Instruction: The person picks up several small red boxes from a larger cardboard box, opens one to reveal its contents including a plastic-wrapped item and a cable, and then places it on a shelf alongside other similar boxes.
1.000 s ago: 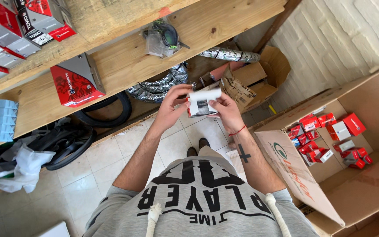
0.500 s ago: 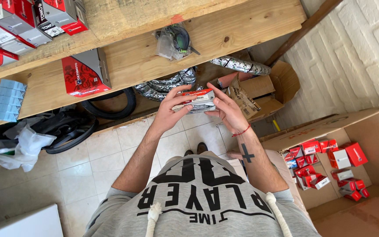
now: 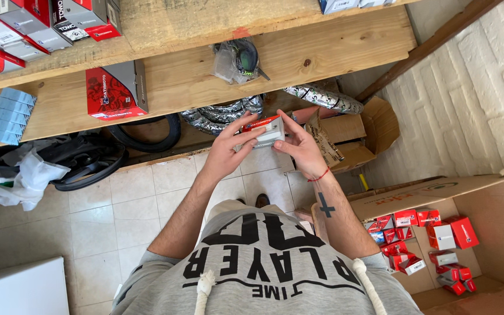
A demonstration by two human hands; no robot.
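Small red-and-grey box (image 3: 262,130) held out in front of the chest, pinched between both hands above the tiled floor (image 3: 118,216). Left hand (image 3: 228,149) curled round the box's left end, fingers (image 3: 245,123) bent and lying over its top, thumb pressed against the near side. Right hand (image 3: 300,146) closed on the box's right end, fingers (image 3: 285,119) stretched along the top edge, thumb tucked under; red string (image 3: 320,175) round that wrist, dark cross mark (image 3: 325,205) on the forearm below it. Whether the box's flap is open or closed: cannot tell, hidden by the fingertips.

Just beyond the fingertips, a wooden shelf (image 3: 333,52) with silvery corrugated hose (image 3: 322,98) under its front edge, and a bagged dark part (image 3: 238,59) lying on the board. Well left of the left fingers, a larger red-and-grey carton (image 3: 115,90) on the same shelf, a stack of pale blue packs (image 3: 8,115) further left, and black rubber rings (image 3: 91,163) with a white plastic bag (image 3: 21,181) on the floor beneath. Right of the right fingers, an open brown carton (image 3: 357,137) tipped against the shelf. Near the right elbow, well apart from the fingers, a big cardboard box (image 3: 497,198) holding many small red-and-grey boxes (image 3: 433,239) like the held one. White painted brick wall (image 3: 473,87) on the far right.
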